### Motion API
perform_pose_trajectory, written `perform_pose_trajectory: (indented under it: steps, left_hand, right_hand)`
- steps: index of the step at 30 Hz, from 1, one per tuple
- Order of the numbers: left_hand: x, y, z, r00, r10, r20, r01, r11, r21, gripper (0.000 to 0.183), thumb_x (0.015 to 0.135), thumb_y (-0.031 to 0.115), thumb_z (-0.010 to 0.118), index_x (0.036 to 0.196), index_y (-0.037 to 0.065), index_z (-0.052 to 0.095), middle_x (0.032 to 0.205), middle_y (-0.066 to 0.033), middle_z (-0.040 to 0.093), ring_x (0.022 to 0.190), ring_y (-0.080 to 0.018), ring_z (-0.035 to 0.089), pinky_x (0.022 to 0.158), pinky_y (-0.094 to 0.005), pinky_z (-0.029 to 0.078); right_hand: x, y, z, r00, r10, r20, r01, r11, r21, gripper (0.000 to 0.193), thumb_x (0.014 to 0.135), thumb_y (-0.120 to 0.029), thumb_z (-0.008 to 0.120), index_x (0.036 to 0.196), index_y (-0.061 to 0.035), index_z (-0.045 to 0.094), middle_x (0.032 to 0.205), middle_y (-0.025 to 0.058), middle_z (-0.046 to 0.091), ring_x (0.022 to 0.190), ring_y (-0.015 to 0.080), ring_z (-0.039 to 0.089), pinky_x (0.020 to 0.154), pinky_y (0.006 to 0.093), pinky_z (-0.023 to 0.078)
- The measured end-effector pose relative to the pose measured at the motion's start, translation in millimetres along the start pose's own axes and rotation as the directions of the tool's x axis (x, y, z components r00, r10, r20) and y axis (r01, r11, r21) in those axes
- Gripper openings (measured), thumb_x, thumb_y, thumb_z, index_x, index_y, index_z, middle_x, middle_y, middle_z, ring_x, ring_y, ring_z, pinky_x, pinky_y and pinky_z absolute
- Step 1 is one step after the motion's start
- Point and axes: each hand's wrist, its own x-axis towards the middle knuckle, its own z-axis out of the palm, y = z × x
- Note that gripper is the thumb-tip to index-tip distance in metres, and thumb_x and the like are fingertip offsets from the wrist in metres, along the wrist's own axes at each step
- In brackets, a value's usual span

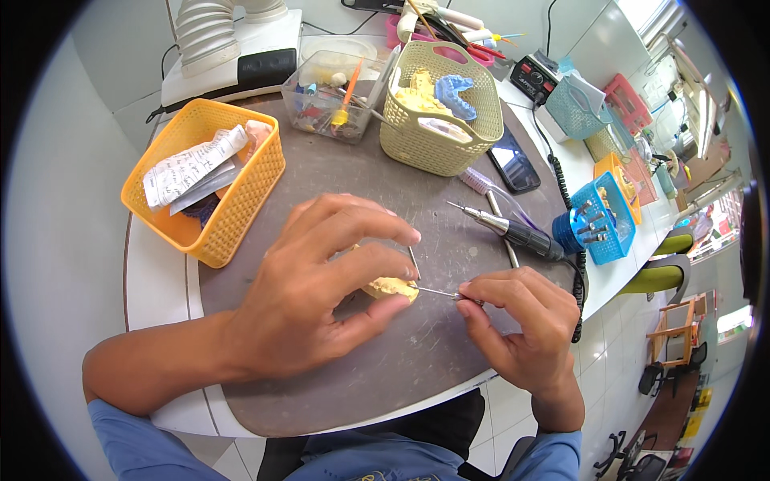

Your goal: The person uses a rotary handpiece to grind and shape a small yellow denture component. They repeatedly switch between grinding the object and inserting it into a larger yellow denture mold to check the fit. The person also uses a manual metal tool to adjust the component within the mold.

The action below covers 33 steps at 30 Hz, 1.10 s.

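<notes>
A yellow plaster dental cast [391,288] lies on the grey mat near its middle, partly hidden by my left hand [329,280]. My left fingers and thumb curve around it, with the thumb at its near edge. My right hand [521,321] pinches a thin metal hand instrument [439,292] whose tip reaches the cast's right side. Another short thin metal piece stands beside the left fingertips; what it belongs to is hidden. Beyond my right hand lies a rotary handpiece [513,232] with a pointed bur, its coiled black cord trailing behind.
An orange basket [241,204] with papers stands left. At the back are a clear plastic box [301,108] of tools and a green basket [429,156] holding yellow and blue dental pieces. A phone [514,160], a blue bur holder [568,232] and a blue basket [613,240] stand right.
</notes>
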Motion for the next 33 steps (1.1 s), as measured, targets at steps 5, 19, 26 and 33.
perform_pose_trajectory:
  steps: [5, 19, 26, 33]
  left_hand:
    - [-1.7, -1.7, 1.8, 0.999, 0.029, -0.012, -0.029, 1.0, -0.01, 0.025, 0.073, 0.001, 0.084, 0.093, 0.008, 0.07, 0.11, -0.0074, 0.071, 0.105, -0.0301, 0.065, 0.091, -0.0409, 0.052]
    - [-4.5, 22.8, -3.9, 0.842, -0.502, 0.197, 0.486, 0.548, -0.681, 0.006, 0.097, 0.005, 0.068, 0.098, 0.0, 0.065, 0.105, -0.0121, 0.066, 0.101, -0.0152, 0.064, 0.093, -0.0323, 0.052]
    - [-8.2, 22.1, -3.7, 0.914, -0.366, 0.176, 0.397, 0.71, -0.582, 0.006, 0.092, 0.003, 0.072, 0.095, -0.001, 0.07, 0.1, -0.0119, 0.072, 0.09, -0.0141, 0.068, 0.08, -0.0282, 0.054]
    - [-5.1, 24.5, -2.8, 0.92, -0.341, 0.193, 0.381, 0.665, -0.642, 0.006, 0.093, 0.003, 0.071, 0.094, -0.002, 0.067, 0.099, -0.012, 0.07, 0.092, -0.0168, 0.066, 0.084, -0.0295, 0.052]
  right_hand:
    - [0.5, -2.8, 2.1, 1.0, -0.025, 0.002, 0.025, 1.0, 0.013, 0.02, 0.075, -0.003, 0.083, 0.091, -0.0052, 0.071, 0.083, 0.0078, 0.072, 0.068, 0.0232, 0.069, 0.059, 0.033, 0.052]
    - [-10.5, 10.8, 7.9, 0.993, 0.096, -0.074, -0.104, 0.988, -0.115, 0.027, 0.076, -0.011, 0.086, 0.096, -0.0038, 0.07, 0.095, 0.0099, 0.071, 0.077, 0.0249, 0.068, 0.067, 0.0341, 0.054]
    - [27.8, -14.2, 4.8, 0.991, 0.035, 0.129, -0.101, 0.825, 0.556, 0.032, 0.08, -0.015, 0.089, 0.102, -0.0002, 0.072, 0.097, 0.0097, 0.074, 0.085, 0.0205, 0.071, 0.075, 0.0311, 0.055]
    - [22.9, 2.9, 16.8, 0.995, 0.094, 0.013, -0.081, 0.759, 0.646, 0.019, 0.085, -0.006, 0.081, 0.102, -0.002, 0.073, 0.094, 0.0087, 0.072, 0.077, 0.0199, 0.07, 0.071, 0.0301, 0.057]
